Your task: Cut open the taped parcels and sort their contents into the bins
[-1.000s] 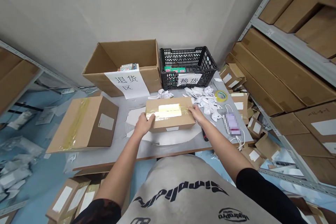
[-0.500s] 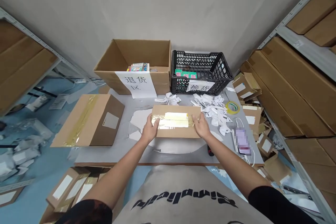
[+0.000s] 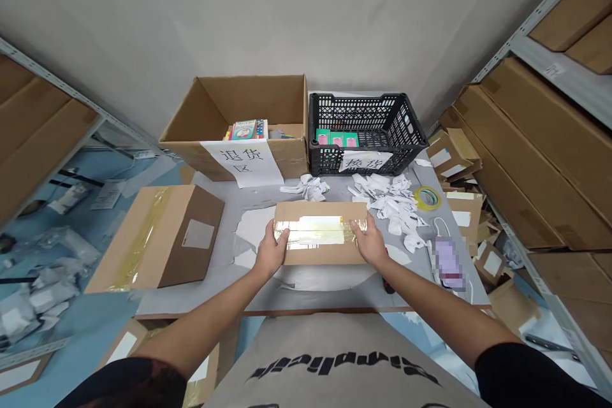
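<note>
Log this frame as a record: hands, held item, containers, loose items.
held item: small taped carton, white label facing camera
left hand: grips its left end
right hand: grips its right end
back of table: open cardboard box, printed items inside; black plastic crate, green-and-pink packs inside
left: larger taped carton
right: torn paper scraps, yellow tape roll, phone

Passage lies between the sealed carton (image 3: 157, 239) and the left hand (image 3: 271, 254), the open box (image 3: 258, 99) blocking behind.

Phone screen (image 3: 448, 262), blurred to blocks!
Left hand (image 3: 271, 250), right hand (image 3: 372, 244): fingers hidden behind the carton (image 3: 321, 236); right forearm (image 3: 430, 296) part-covers a red-black object (image 3: 388, 287).
</note>
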### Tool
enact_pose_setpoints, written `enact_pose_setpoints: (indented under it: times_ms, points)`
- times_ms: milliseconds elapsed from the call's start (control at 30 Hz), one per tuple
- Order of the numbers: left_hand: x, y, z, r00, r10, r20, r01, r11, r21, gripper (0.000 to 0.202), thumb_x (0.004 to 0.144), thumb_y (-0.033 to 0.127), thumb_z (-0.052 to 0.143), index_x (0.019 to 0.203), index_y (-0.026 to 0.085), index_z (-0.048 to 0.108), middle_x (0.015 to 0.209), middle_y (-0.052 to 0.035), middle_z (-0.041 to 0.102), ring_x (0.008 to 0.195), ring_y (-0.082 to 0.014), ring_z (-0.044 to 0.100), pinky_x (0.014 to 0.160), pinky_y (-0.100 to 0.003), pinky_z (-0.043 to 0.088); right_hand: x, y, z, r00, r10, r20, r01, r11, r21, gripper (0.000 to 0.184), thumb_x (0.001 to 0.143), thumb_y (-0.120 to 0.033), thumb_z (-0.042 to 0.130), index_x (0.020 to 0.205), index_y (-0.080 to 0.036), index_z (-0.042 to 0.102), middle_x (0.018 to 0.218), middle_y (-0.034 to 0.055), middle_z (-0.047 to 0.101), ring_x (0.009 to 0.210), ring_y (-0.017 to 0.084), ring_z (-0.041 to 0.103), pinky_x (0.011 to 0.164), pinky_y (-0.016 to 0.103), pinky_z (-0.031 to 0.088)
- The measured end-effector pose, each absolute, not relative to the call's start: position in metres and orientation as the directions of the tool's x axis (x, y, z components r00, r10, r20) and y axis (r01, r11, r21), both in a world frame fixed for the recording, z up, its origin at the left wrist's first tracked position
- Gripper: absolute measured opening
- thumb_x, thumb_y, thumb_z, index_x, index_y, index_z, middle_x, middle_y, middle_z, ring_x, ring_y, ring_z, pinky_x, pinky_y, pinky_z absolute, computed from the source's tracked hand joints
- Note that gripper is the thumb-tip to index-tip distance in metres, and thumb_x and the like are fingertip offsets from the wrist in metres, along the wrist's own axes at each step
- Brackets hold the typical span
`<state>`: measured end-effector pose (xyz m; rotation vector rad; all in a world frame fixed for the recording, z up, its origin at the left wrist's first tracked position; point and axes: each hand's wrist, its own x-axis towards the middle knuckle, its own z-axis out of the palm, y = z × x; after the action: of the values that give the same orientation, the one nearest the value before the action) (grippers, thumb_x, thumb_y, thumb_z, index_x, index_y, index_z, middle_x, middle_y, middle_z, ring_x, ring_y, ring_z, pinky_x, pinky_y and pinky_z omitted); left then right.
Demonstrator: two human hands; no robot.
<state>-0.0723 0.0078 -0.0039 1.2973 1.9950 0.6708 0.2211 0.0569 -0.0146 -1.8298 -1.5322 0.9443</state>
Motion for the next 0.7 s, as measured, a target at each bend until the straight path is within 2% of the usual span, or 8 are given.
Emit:
enact_pose_setpoints:
  times_ms: [200, 467, 700]
  points:
    - [-0.0726, 0.0075, -0.0082, -0.312, 0.917, -0.251, 0.576, 0.392, 0.718, 0.065, 0.093, 0.061, 0.041, 0.146, 0.023, 0.032, 0.125, -0.0119, 0.065, 0.11, -0.0319, 0.064, 0.091, -0.041, 0.048, 0.2211, 0.0566, -0.0129, 0.098, 0.982, -0.16, 0.57, -0.187, -0.8, 0.061, 0.09, -0.056, 0.048, 0.142, -0.025, 0.041, 0.12, 0.01, 0.068, 0.106, 0.03, 0.064, 0.092, 0.042, 0.048]
    - [-0.0734, 0.009, -0.0087, -0.289, 0.924, -0.25, 0.599, 0.379, 0.706, 0.066, 0.094, 0.061, 0.036, 0.147, 0.021, 0.031, 0.128, -0.0153, 0.064, 0.113, -0.0334, 0.063, 0.093, -0.044, 0.047, 0.22, 0.0585, -0.0135, 0.102, 0.982, -0.159, 0.619, -0.188, -0.762, 0.059, 0.091, -0.057, 0.043, 0.138, -0.021, 0.044, 0.117, 0.0127, 0.068, 0.104, 0.032, 0.064, 0.089, 0.044, 0.048]
    - [-0.074, 0.0075, -0.0075, -0.327, 0.91, -0.254, 0.538, 0.4, 0.742, 0.062, 0.095, 0.059, 0.032, 0.146, 0.023, 0.036, 0.128, -0.0146, 0.064, 0.116, -0.0341, 0.061, 0.096, -0.047, 0.045, 0.2198, 0.0562, -0.0055, 0.111, 0.978, -0.175, 0.559, -0.207, -0.803, 0.059, 0.087, -0.06, 0.047, 0.134, -0.025, 0.048, 0.118, 0.0086, 0.068, 0.105, 0.029, 0.064, 0.092, 0.043, 0.048]
